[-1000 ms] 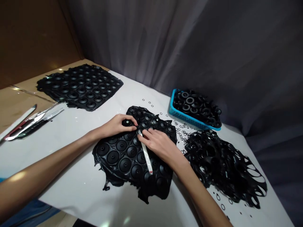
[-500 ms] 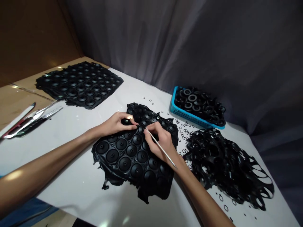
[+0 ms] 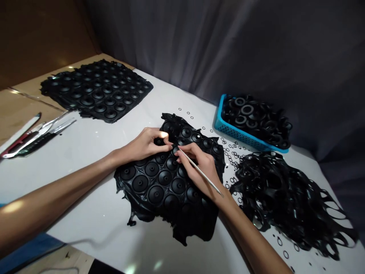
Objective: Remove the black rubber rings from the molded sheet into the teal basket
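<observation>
A black moulded rubber sheet [image 3: 156, 195] with rows of round discs and ragged edges lies in front of me on the white table. Over its upper middle, my left hand [image 3: 148, 144] has thumb and forefinger closed in a pinch; what sits between the tips is too small to make out. Close beside it, my right hand [image 3: 201, 161] grips a thin, pale, pencil-like tool [image 3: 203, 176]. The tool's front tip meets the sheet near the left fingertips, and its back end slants down toward my right wrist.
A blue basket [image 3: 242, 137] holds black rubber rings. Below it lies a tangled heap of black rubber scrap [image 3: 285, 201], with small rings [image 3: 232, 156] scattered alongside. Another moulded sheet [image 3: 97, 91] rests at the back left, near several hand tools [image 3: 37, 137].
The view has shifted, so most things sit somewhat further right. Both hands stay close together over the sheet, the right still holding the thin tool.
</observation>
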Demonstrator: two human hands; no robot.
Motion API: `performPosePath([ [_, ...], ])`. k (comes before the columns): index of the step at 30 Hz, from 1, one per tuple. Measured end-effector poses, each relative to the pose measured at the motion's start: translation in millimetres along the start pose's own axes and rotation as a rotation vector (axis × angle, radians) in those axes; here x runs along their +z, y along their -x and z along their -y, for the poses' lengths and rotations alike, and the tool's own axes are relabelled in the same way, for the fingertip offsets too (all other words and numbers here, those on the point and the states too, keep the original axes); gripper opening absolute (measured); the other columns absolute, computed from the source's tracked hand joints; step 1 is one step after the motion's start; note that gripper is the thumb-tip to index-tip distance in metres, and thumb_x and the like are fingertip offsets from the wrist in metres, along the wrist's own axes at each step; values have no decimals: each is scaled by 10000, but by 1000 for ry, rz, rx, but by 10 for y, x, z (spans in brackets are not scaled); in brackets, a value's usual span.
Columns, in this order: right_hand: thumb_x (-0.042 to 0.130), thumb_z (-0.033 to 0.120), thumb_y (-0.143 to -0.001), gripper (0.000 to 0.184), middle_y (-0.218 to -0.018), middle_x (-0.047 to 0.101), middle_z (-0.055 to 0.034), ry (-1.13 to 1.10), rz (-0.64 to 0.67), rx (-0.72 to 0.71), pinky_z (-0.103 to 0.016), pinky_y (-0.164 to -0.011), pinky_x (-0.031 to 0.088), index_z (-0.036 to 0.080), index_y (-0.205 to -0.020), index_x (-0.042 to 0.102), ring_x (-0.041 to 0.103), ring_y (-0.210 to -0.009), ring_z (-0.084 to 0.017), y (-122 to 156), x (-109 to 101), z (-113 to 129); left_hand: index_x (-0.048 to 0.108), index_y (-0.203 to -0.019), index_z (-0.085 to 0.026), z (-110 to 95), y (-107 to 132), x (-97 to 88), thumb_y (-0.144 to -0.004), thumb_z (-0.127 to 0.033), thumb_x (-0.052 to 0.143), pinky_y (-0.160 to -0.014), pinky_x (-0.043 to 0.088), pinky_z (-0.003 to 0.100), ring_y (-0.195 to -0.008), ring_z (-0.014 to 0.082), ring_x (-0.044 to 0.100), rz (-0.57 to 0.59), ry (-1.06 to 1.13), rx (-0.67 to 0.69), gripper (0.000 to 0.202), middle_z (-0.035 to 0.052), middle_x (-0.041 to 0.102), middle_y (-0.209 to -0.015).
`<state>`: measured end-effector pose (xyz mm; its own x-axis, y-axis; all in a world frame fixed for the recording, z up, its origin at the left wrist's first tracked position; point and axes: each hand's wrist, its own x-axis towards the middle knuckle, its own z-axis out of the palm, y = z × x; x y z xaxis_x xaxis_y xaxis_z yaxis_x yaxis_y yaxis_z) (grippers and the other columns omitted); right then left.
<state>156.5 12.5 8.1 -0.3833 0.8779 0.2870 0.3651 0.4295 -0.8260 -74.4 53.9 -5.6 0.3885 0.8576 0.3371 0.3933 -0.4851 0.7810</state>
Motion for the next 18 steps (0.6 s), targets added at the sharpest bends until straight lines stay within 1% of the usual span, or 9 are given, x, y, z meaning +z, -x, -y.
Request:
performPosePath([
  [4,622,313,-1036,104,-972,794,-30,82,0,-55,-283,-769,615,223,-1003,662,761,-788,-153,-21,6,-43,714,-735,-182,-8,-30,6,-894,-313,749,-645,409,270,-683,127,593,19,25,-55,209,-15,693,-706],
  [9,600,339,-1048,131,-936,789,-26,128,24,-36,-287,-747,610,230,-1000,655,754,-773,-162,-28,-3,-57,711,-714,-171,-8,-70,6,-875,-354,728,-679,452,284,-734,159,646,57,87,-126,245,14,717,-710],
  [11,589,356,-1053,150,-930,785,-33,160,27,-35,-300,-756,611,233,-1005,658,752,-780,-174,-22,-7,-57,714,-718,-170,-2,-76,4,-874,-366,720,-682,455,289,-739,166,654,67,93,-131,250,15,718,-709],
  [14,576,379,-1058,174,-919,780,-38,195,33,-38,-308,-756,609,235,-1008,661,748,-783,-186,-13,-6,-63,724,-731,-172,5,-74,-1,-872,-372,723,-658,428,286,-699,152,621,74,86,-121,245,1,700,-683],
  [18,574,362,-1063,149,-952,785,-36,170,43,-43,-297,-776,601,238,-1040,654,760,-819,-183,-15,4,-76,733,-748,-168,5,-63,-4,-875,-370,729,-653,414,280,-692,144,604,75,98,-116,239,-2,708,-696],
])
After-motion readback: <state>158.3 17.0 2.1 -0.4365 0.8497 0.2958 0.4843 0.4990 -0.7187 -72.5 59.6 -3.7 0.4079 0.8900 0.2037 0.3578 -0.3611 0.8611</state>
